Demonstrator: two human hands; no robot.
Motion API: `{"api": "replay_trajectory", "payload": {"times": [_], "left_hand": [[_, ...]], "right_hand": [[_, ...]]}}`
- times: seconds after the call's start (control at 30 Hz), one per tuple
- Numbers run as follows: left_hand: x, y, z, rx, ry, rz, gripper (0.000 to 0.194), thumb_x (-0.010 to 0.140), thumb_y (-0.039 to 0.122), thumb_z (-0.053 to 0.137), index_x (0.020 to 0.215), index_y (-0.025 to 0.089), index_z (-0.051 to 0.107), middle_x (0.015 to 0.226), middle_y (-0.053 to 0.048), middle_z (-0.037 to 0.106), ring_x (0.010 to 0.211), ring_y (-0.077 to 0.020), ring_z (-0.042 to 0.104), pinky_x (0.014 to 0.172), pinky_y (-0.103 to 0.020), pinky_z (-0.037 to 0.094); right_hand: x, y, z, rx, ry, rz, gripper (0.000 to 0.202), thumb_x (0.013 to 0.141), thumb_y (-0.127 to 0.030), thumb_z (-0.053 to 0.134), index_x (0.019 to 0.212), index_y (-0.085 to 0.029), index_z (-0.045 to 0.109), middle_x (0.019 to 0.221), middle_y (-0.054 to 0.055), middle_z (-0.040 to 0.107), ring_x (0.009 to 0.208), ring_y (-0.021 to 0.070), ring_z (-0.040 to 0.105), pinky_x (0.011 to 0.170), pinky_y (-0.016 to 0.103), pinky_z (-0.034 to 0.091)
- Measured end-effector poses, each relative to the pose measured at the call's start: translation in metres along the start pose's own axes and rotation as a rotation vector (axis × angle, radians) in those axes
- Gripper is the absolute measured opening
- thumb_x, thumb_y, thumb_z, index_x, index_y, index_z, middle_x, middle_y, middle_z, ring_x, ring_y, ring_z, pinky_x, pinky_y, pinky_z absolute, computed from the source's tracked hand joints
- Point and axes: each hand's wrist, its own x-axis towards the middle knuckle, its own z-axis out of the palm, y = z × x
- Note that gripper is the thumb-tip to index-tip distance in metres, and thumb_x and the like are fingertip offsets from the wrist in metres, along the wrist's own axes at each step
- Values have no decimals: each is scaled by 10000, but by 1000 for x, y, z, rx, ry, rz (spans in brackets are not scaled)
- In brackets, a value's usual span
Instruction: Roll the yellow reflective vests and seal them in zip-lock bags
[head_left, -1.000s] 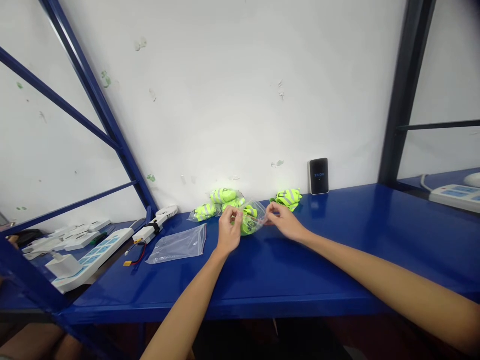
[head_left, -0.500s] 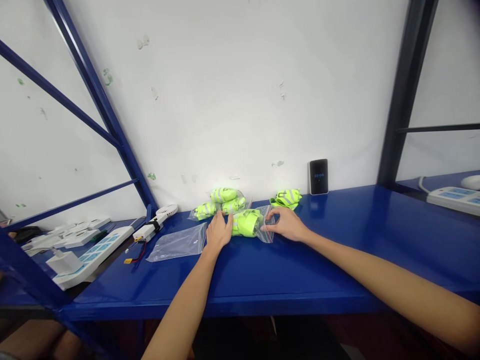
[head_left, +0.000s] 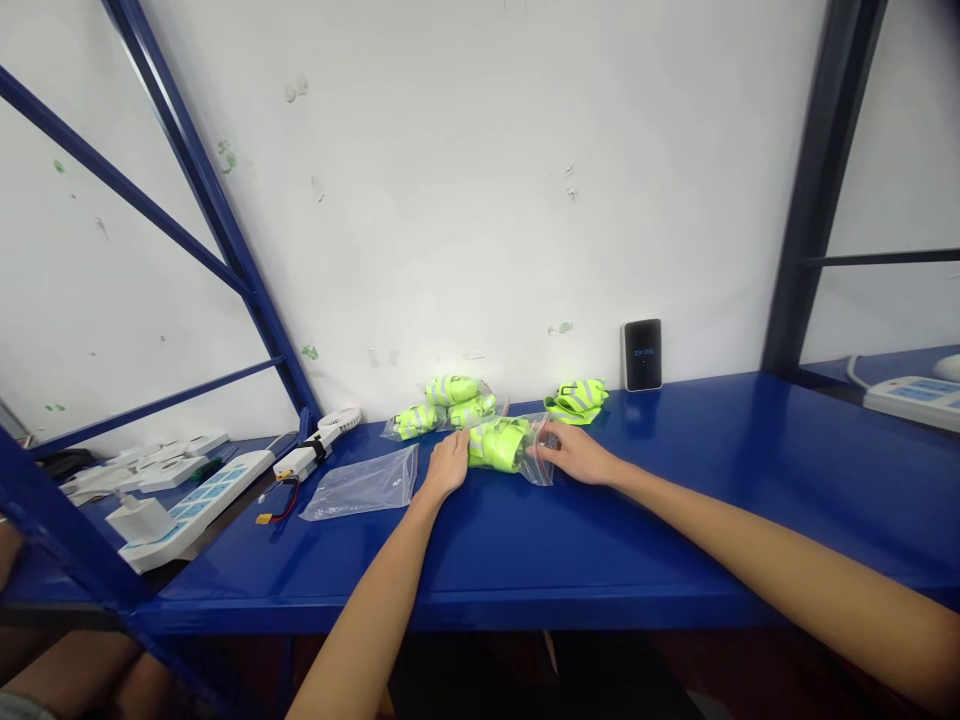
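A rolled fluorescent yellow vest with grey reflective bands (head_left: pixel 496 443) lies inside a clear zip bag (head_left: pixel 541 468) on the blue shelf. My left hand (head_left: pixel 450 464) is closed around the bag's left end. At the open right end, my right hand (head_left: pixel 574 452) pinches the zip edge with thumb and fingers. Just behind, several bagged vests (head_left: pixel 454 390) are heaped against the wall. An unbagged folded vest (head_left: pixel 576 400) rests behind my right hand. Left of my left hand a flat clear zip bag (head_left: pixel 361 484) lies on the shelf.
A small device with a clock screen (head_left: pixel 643 354) leans on the wall. On the left are a white fan (head_left: pixel 341 420), a battery lead (head_left: pixel 281 505) and a power strip with a plug (head_left: pixel 199 505). Blue uprights (head_left: pixel 202 190) frame the shelf. Someone's legs (head_left: pixel 75 670) show at lower left.
My left fingers have drawn in along the bag's left end, and the bagged vest sits slightly turned. My right hand keeps its pinch on the zip edge. The view has shifted slightly.
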Motion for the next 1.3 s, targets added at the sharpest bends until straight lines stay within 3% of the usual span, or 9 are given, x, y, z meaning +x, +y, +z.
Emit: {"api": "replay_trajectory", "payload": {"times": [0.17, 0.33, 0.53, 0.73, 1.03, 1.2, 1.3], "left_hand": [[5, -6, 1, -116, -21, 44, 418, 906, 467, 390, 730, 173, 629, 742, -52, 653, 733, -212, 581, 694, -290, 396], [8, -8, 5, -389, 4, 47, 316, 812, 449, 558, 686, 160, 588, 627, -6, 565, 606, -146, 507, 600, -250, 379], [8, -7, 9, -611, 20, -3, 300, 716, 433, 683, 734, 156, 570, 670, -6, 582, 577, -118, 515, 576, -240, 405], [6, -7, 12, -732, -86, -41, 323, 755, 456, 643, 770, 189, 461, 560, 65, 456, 493, -85, 429, 511, -209, 353], [2, 0, 12, -864, -139, -88, 246, 739, 340, 603, 794, 204, 405, 590, 86, 376, 511, -64, 377, 533, -196, 338], [-2, 10, 10, -997, -214, -67, 234, 700, 289, 593, 755, 199, 384, 685, 61, 428, 605, -67, 445, 579, -185, 364], [-6, 13, 8, -993, -304, -51, 253, 670, 249, 626, 742, 193, 390, 683, 62, 434, 627, -66, 457, 609, -185, 377]], "right_hand": [[2, 2, 2, 69, 13, 1, 351, 810, -487, 630, 985, -187, 679, 1044, 88, 689, 930, 265, 633, 805, 353, 490], [2, -1, 1, 93, 53, 5, 328, 769, -439, 686, 970, -180, 670, 1055, 89, 690, 959, 273, 633, 834, 369, 491], [5, -4, -2, 152, 53, 0, 343, 744, -450, 699, 935, -165, 689, 1032, 78, 696, 931, 274, 635, 837, 372, 490], [9, -7, 3, 260, 84, -8, 366, 698, -416, 726, 949, -153, 679, 1019, 76, 695, 930, 274, 624, 854, 384, 492], [4, -22, -4, 399, -114, 74, 306, 706, -427, 690, 843, -154, 682, 911, 65, 715, 892, 269, 644, 805, 358, 512], [4, -17, -2, 435, -41, 106, 237, 648, -304, 717, 823, -161, 646, 843, 42, 706, 838, 249, 649, 764, 339, 517], [2, -19, -5, 512, -95, 174, 298, 633, -333, 757, 859, -165, 663, 870, 47, 721, 859, 251, 655, 771, 337, 523]]}}
